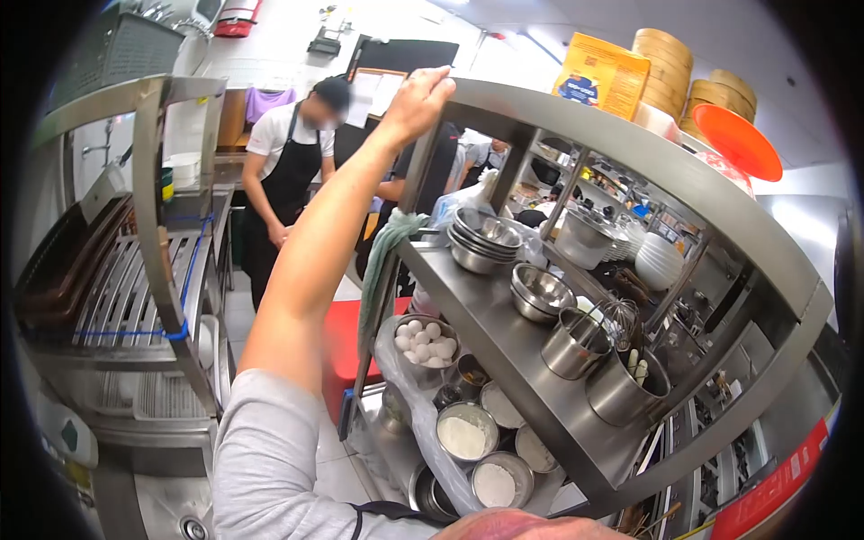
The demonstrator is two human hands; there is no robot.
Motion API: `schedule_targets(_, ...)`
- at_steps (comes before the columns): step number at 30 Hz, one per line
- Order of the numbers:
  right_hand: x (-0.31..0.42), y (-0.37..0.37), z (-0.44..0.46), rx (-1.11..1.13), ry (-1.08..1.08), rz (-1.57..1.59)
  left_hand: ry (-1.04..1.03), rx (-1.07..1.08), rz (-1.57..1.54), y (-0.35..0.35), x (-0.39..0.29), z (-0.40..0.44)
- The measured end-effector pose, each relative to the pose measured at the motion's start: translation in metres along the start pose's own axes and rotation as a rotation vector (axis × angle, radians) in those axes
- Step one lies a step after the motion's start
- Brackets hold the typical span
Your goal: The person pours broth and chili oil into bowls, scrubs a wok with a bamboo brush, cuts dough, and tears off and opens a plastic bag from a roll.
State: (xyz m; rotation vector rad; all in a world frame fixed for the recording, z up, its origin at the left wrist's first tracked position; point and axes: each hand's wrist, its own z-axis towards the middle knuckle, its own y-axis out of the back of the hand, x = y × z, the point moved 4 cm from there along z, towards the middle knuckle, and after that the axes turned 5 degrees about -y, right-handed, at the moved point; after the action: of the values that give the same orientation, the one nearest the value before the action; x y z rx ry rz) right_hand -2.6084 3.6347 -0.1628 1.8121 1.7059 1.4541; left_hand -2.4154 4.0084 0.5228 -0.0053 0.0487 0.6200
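My left hand (419, 103) is raised at the upper middle, at the left end of the steel top shelf (540, 108); its fingers are bent and close together, and whatever they may hold is hidden. Below it a green cloth (382, 270) hangs on the rack's post. Stacked metal bowls (483, 241) stand on the middle shelf, to the right of the cloth. At the bottom edge a blurred patch of skin shows, too unclear to identify; no fingers of my right hand can be seen.
A person in a black apron (290, 193) stands beyond my arm. Bamboo steamers (661, 67), a yellow package (601, 76) and an orange-red plate (738, 142) sit on the top shelf. Lower down are a bowl of eggs (425, 344) and powder containers (466, 436). A slatted rack (135, 279) stands left.
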Motion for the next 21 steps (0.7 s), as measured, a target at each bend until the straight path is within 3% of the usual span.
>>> schedule_targets(6,-0.007,0.012,-0.003,-0.084,-0.032,0.058,0.122,0.009,-0.037,-0.037,0.044,0.067)
schedule_targets(8,-0.012,0.012,-0.006,-0.122,-0.038,0.077,0.232,0.129,0.0,-0.049,0.055,0.08)
schedule_targets(12,-0.032,-0.007,-0.023,-0.211,-0.063,0.109,0.178,0.476,0.056,-0.102,0.077,0.107)
schedule_targets(15,-0.055,-0.037,-0.05,-0.268,-0.123,0.134,0.16,0.641,0.133,-0.138,0.081,0.108)
schedule_targets(21,-0.12,-0.158,-0.116,-0.255,-0.274,0.108,0.183,0.716,0.163,-0.158,0.083,0.088)
